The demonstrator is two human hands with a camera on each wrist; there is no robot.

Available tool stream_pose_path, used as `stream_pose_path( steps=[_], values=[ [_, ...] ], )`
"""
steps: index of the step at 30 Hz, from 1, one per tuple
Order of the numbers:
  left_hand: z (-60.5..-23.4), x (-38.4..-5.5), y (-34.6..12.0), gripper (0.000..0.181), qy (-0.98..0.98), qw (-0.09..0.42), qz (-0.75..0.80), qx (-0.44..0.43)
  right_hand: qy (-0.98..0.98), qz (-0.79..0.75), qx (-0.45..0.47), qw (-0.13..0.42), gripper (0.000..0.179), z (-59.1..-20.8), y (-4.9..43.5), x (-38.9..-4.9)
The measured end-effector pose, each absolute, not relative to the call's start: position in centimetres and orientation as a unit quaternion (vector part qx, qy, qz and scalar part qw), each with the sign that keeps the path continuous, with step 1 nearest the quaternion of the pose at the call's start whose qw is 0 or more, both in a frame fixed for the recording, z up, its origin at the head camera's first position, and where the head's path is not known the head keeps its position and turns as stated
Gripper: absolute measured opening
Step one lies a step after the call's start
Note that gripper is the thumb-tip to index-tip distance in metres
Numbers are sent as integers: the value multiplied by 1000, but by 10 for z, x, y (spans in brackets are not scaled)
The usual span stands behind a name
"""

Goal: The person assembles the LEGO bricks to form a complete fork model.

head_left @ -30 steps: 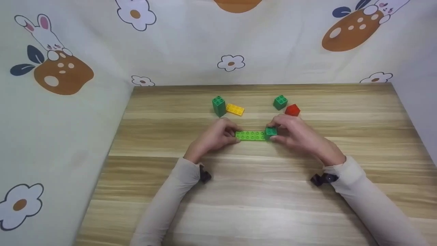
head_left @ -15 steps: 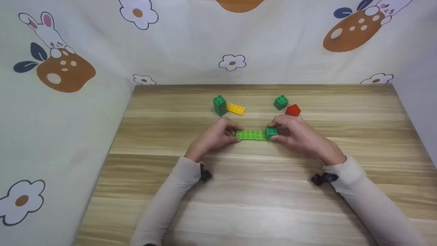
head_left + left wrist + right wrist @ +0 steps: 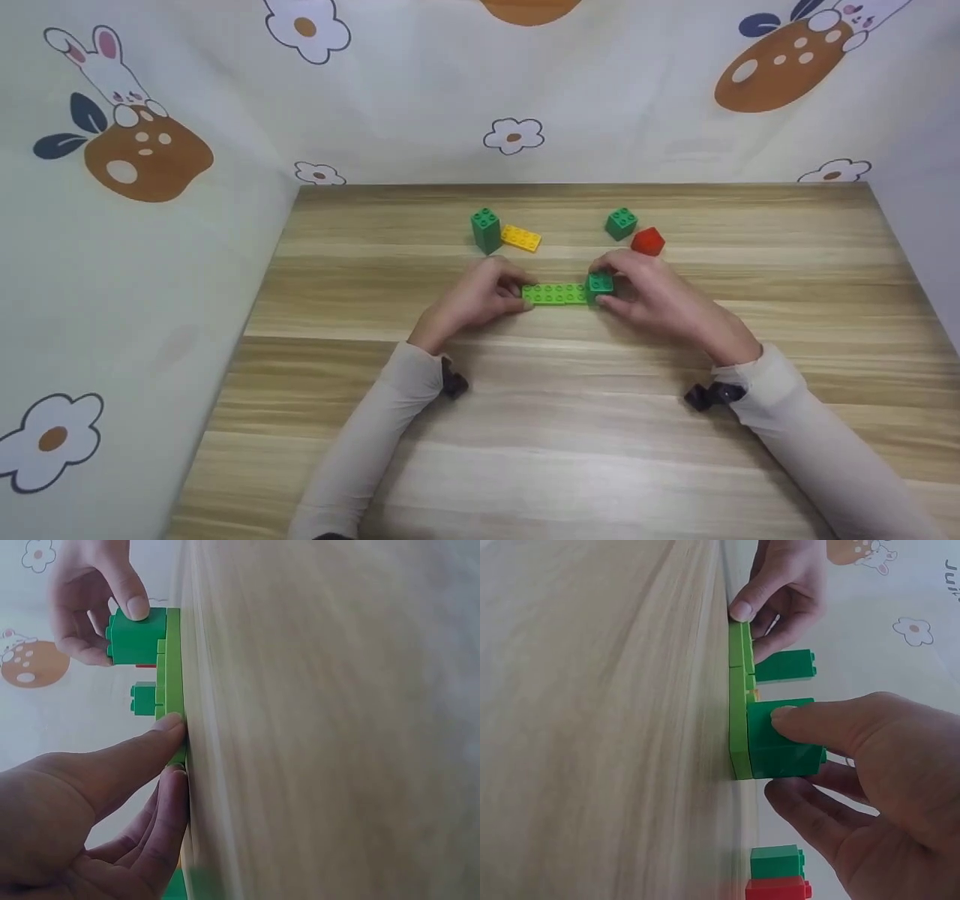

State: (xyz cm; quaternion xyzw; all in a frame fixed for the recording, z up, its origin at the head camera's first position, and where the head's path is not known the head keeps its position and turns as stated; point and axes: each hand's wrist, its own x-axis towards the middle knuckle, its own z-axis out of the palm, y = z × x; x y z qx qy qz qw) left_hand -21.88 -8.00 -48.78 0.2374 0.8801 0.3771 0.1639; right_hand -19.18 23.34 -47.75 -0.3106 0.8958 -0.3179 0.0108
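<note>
A row of light green flat toy bricks [image 3: 553,294] lies lengthwise on the wooden table between the hands. My left hand [image 3: 480,296] pinches its left end, thumb on the near side and fingers on the far side. On the right end stands a dark green block brick [image 3: 600,283], studs up. My right hand [image 3: 649,296] grips that brick, with the thumb [image 3: 795,724] on its near face and fingers behind. In the right wrist view, the dark green brick's [image 3: 780,742] underside meets the light green row [image 3: 739,727].
Behind the left hand stand a tall green brick stack [image 3: 486,232] and a flat yellow brick [image 3: 521,238]. Farther right, beyond the right hand, are a small green brick [image 3: 621,223] and a red brick [image 3: 648,241]. A patterned cloth [image 3: 420,90] rises at the table's back edge.
</note>
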Motion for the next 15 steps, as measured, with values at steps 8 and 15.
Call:
stream_pose_path(
  steps=[8, 15],
  values=[
    [-487, -219, -80, 35, 878, 169, 382, 236, 903, -321, -282, 41, 59, -477, 236, -193],
    [-486, -219, -80, 35, 874, 182, 387, 230, 897, -365, -250, -14, 47, -469, 244, -196]
  ],
)
